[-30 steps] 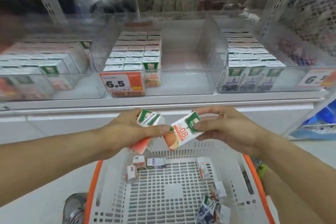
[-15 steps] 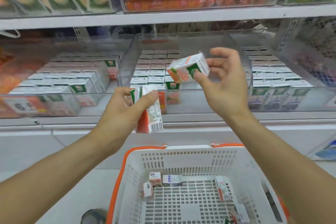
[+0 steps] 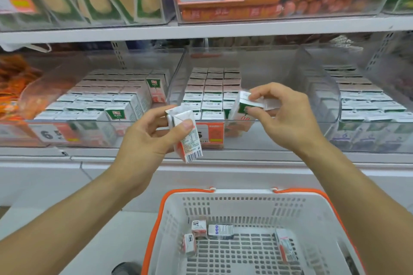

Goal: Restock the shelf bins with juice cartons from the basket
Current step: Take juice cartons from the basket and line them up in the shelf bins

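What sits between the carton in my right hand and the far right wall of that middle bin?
In the head view, right of the carton in the right hand, the middle bin holds no cartons: bare floor to its right wall.

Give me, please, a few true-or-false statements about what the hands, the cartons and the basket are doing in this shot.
1. Each hand holds a juice carton. True: the left hand grips one carton and the right hand pinches another carton.
2. The basket is empty. False: several small cartons lie on its floor, such as one near the back.
3. The right hand's carton is at the front of the middle bin. True.
4. The middle bin is packed full across its width. False: its right part is bare.
5. The left hand's carton shows a barcode. True.
6. The basket's rim is blue. False: it is orange.
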`<state>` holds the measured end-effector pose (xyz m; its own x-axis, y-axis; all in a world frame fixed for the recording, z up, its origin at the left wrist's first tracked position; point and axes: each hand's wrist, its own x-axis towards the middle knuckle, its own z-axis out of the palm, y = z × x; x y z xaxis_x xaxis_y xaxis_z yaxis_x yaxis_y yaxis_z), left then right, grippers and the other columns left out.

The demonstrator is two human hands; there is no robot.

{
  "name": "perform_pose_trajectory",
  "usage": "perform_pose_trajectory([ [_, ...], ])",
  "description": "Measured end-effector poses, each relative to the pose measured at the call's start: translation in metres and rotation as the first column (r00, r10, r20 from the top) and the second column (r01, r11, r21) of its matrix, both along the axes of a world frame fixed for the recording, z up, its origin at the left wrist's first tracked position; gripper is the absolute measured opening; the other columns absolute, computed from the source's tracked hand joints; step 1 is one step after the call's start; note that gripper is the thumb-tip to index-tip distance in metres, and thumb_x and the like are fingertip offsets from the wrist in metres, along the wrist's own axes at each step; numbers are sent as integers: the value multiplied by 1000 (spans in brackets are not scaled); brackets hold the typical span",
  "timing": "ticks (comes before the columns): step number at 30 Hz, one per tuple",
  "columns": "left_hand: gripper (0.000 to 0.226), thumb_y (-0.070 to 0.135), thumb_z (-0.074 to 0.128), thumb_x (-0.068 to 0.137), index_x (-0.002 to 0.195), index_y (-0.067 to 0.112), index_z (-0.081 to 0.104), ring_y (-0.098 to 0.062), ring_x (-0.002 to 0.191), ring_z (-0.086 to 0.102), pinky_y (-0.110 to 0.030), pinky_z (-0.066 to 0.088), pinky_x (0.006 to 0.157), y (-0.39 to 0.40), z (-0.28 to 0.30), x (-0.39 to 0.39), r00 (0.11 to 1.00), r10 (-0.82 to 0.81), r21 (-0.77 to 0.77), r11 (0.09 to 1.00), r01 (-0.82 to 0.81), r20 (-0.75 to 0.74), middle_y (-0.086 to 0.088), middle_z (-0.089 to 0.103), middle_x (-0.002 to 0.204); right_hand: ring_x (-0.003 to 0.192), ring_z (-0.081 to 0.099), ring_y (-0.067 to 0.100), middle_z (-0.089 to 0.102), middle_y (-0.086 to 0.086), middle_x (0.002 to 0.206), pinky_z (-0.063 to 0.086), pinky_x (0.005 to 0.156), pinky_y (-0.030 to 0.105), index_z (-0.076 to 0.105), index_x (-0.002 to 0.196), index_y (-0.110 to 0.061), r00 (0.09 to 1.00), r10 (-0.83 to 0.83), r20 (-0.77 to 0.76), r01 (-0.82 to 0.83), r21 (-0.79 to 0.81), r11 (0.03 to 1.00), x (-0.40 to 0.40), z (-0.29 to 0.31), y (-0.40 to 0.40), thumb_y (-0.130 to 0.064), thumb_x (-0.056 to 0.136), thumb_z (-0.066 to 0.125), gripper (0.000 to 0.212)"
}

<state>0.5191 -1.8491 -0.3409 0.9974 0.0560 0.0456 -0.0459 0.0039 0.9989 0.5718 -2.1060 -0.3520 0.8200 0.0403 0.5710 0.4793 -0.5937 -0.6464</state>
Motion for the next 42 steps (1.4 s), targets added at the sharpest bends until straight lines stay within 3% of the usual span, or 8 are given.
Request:
perform_pose_trajectory([
  [11, 48, 29, 74, 72, 118, 17, 68, -20, 99, 72, -41, 59, 85, -11, 1, 3, 996, -38, -65, 997, 32, -84, -9, 72, 113, 91, 61, 19, 69, 4, 97, 48, 83, 29, 73, 92, -11, 991, 51, -121, -94, -381, 920, 10, -3, 14, -25, 96, 59, 20],
  [15, 54, 28, 73, 83, 129, 6, 58, -30, 111, 66, -44, 57, 90, -8, -2, 3, 976, -186, -175, 971, 165, -112, -15, 68, 122, 115, 54, 23, 61, 7, 124, 43, 102, 31, 74, 106, -13, 991, 76, -113, -121, -462, 879, -2, -7, 11, -20, 96, 58, 20],
  [18, 69, 36, 74, 79, 135, 3, 52, -29, 108, 63, -45, 56, 92, -7, -1, 1, 945, -302, -259, 930, 262, -128, -21, 62, 130, 108, 59, 15, 62, 1, 115, 42, 97, 17, 71, 107, -17, 985, 163, -64, -170, -133, 976, -23, -6, 24, -15, 90, 63, 19],
  [21, 73, 39, 76, 79, 137, 5, 48, -29, 101, 64, -43, 58, 81, -8, -1, -2, 922, -374, -283, 899, 334, -100, -22, 63, 127, 97, 69, 24, 64, -1, 115, 58, 87, 46, 58, 124, -25, 737, 554, -388, -369, 454, 811, -49, 3, 43, -19, 90, 71, 37],
  [25, 47, 33, 57, 89, 133, 19, 47, -25, 90, 71, -33, 60, 73, -14, 2, -9, 937, -344, 80, 934, 348, -59, -9, 74, 107, 92, 72, 38, 65, 14, 120, 59, 77, 56, 48, 135, -21, 564, 715, -413, -396, 625, 673, -66, -3, 52, -5, 89, 68, 53],
  [32, 46, 64, 60, 83, 120, 37, 57, 3, 104, 57, -19, 49, 90, 0, 13, -12, 965, -213, 620, 781, 72, 156, 13, 62, 113, 73, 73, 28, 73, 11, 98, 56, 61, 39, 52, 118, -25, 756, 559, -341, -282, 601, 748, -67, -12, 71, -23, 77, 79, 50],
  [37, 43, 49, 76, 76, 116, 38, 63, 11, 88, 50, -11, 43, 74, 14, 30, -19, 938, -277, 867, 496, -47, 209, 18, 56, 96, 57, 68, 25, 68, -2, 98, 54, 56, 30, 59, 106, -34, 845, 438, -307, -272, 459, 846, -72, -15, 88, -19, 77, 84, 41],
  [42, 38, 12, 77, 81, 116, 22, 66, -1, 89, 50, -6, 36, 86, 44, 44, -14, 866, -306, 854, 471, -222, 395, 11, 56, 105, 78, 68, 8, 63, -20, 110, 56, 70, 26, 59, 114, -40, 923, 322, -209, -296, 148, 944, -72, -16, 86, -19, 86, 74, 39],
])
